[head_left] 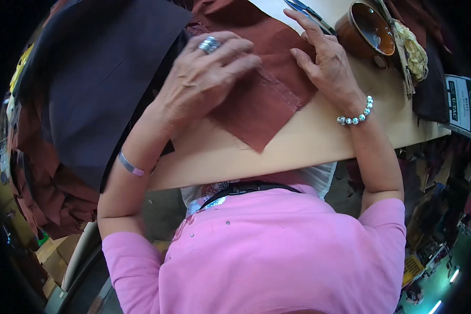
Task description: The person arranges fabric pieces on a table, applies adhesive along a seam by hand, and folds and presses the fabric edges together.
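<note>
My left hand [206,70], with a silver ring, is slightly blurred over a reddish-brown cloth [261,123]. Its fingers are curled and close together, and their tips hide whatever they may hold. My right hand [327,60] rests at the cloth's right side, thumb and index finger stretched apart, with nothing held. A rough, frayed seam crosses the cloth between the hands. Beyond the right fingertips lies a pair of scissors or similar blue-handled tool [314,14], partly hidden by the hand. Dark navy cloth [104,73] spreads under and beside my left forearm.
A brown glazed cup [346,29] stands at the right on the pale tabletop [214,162]. Beside it are a thin stick [400,55] and a crumpled yellowish piece [412,49]. A printed box [459,102] sits at the right edge. Reddish-brown cloth [44,178] hangs down at left.
</note>
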Available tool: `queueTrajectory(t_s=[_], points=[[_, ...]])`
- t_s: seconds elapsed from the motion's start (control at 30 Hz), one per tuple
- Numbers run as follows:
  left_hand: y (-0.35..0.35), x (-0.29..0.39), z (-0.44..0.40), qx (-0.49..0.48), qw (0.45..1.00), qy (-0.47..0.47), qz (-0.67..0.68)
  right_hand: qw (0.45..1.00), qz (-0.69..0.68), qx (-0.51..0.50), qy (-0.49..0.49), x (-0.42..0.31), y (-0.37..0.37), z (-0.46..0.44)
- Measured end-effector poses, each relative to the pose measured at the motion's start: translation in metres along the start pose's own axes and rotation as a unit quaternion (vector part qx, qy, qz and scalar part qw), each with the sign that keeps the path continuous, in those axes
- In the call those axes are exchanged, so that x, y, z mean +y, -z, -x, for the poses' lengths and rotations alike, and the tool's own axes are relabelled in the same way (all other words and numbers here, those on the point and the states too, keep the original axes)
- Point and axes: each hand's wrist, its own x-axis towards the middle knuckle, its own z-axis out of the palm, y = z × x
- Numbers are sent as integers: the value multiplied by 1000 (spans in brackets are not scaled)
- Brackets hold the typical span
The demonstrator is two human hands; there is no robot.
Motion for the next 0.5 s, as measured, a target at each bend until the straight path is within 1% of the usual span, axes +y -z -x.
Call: queueTrajectory(t_s=[0.03, 0.13, 0.17, 0.27, 0.5], points=[[-4, 5, -6, 35, 998, -16, 43, 1000, -1, 0, 1, 1, 0, 0], [-9, 5, -17, -14, 986, -26, 165, 1000, -5, 3, 9, 3, -1, 0], [-10, 4, -19, -1, 984, -36, 174, 1000, -7, 5, 12, 2, -1, 0], [-6, 1, -23, -47, 979, -34, 197, 1000, -4, 8, 12, 1, -3, 0], [-2, -4, -37, -101, 970, -27, 221, 1000, -15, 11, 15, 0, -4, -1]])
